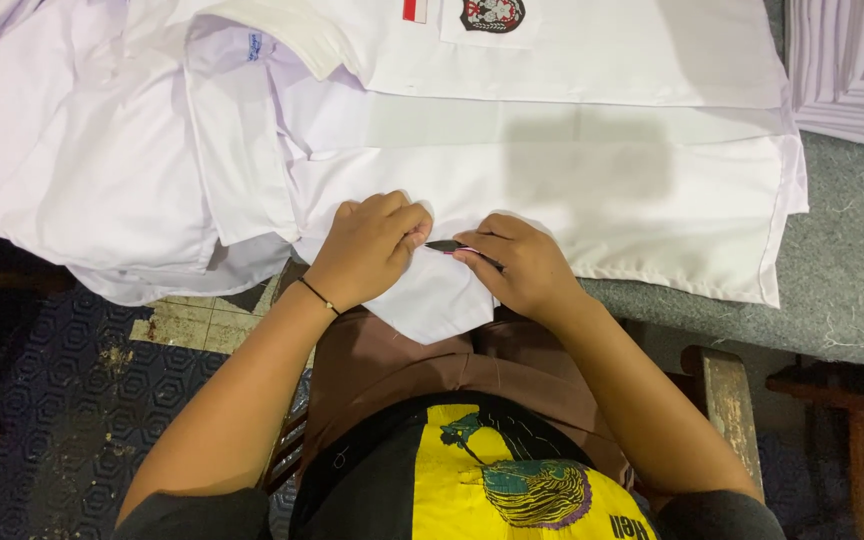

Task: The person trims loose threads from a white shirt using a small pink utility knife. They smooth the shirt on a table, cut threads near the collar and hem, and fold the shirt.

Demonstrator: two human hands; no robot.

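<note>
Head view, looking down. Both forearms come up from the bottom of the frame and meet at centre. Left hand [367, 248]: knuckles up, fingers curled, pinching a fold of the white cotton shirt [552, 200] at its lower hem corner. A thin black cord bracelet [319, 296] sits on the left wrist. Right hand [517, 265]: fingers bent, gripping a small dark slender tool [452, 246] with a pinkish edge; its tip points left and touches the pinched cloth. Kind of tool: cannot tell.

Count: two hands, one tool, one shirt being worked, lying across the centre of the grey felt-covered worktop [852, 270]. Its hem corner hangs over the worktop edge onto the person's brown-clad lap.

Around: another white shirt with a dark chest badge [492, 14] at upper centre; rumpled white garments [72, 150] at upper left; a stack of folded white cloth [852, 70] at upper right. Dark patterned floor [42, 400] at lower left.
</note>
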